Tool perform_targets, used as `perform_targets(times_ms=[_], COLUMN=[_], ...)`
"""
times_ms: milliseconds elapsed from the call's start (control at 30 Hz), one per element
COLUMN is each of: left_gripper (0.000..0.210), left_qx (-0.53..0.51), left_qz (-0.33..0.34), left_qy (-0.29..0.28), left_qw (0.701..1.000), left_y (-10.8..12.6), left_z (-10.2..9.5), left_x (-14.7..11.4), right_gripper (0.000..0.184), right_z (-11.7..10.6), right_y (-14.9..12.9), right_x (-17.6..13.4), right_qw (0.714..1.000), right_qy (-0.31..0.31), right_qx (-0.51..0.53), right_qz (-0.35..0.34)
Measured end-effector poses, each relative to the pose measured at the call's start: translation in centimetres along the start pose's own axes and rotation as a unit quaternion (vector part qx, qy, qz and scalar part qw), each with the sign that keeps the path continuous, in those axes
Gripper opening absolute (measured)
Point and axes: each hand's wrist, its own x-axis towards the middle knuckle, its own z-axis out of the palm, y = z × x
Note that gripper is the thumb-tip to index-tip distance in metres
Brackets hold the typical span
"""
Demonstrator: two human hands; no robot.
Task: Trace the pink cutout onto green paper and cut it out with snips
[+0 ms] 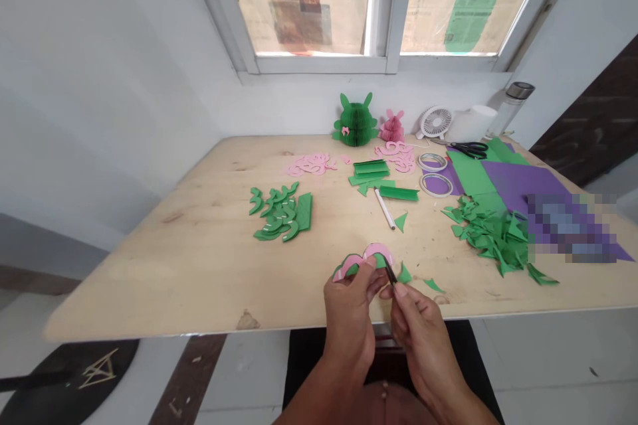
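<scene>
Over the table's front edge, my left hand pinches a curved pink paper cutout laid against green paper. My right hand is closed on small scissors, whose dark blades meet the right side of the paper; the handles are mostly hidden by my fingers. Green scraps lie just beyond my right hand. Farther left rests a pile of curved green paper pieces. A white marker lies beyond the hands beside folded green strips.
Green offcuts are heaped at the right near purple paper. Two tape rolls, black-handled scissors and pink cutouts lie farther back. A green paper figure, a small fan and a bottle stand by the wall.
</scene>
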Motion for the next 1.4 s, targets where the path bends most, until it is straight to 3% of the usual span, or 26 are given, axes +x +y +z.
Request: perform_targets(times_ms=[1400], left_gripper=[0.017], left_qx=[0.015], left_qz=[-0.01], left_qy=[0.002], left_qw=[1.0], left_y=[0.6], left_z=[0.05], left_x=[-0.47], right_gripper=[0.041], right_z=[-0.5], right_y=[0.18], right_x=[0.29], right_qw=[0.999], right_qy=[0.005], right_qx=[-0.029], right_qz=[-0.018])
